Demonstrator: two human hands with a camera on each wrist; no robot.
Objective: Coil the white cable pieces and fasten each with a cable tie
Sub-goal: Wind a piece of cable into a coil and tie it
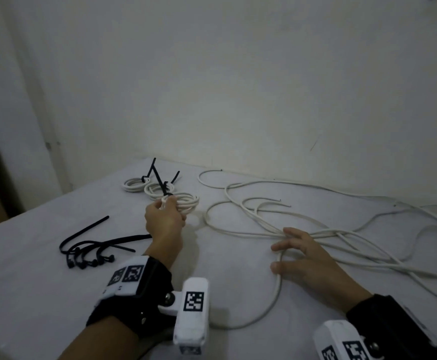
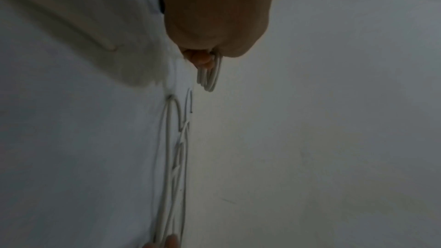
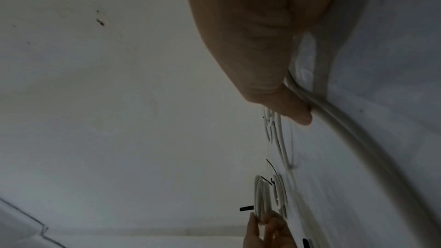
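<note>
Head view: left hand (image 1: 164, 220) grips tied white cable coil (image 1: 186, 202) at far desk (image 1: 30, 294) — setting it by two others. Right hand (image 1: 308, 258), fingers spread, presses loose white cable (image 1: 342, 240). Next — gather one loose piece, coil it.

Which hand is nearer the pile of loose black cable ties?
Left. The left hand grips a white cable coil just right of the ties; the right hand rests on loose cable further right.
</note>
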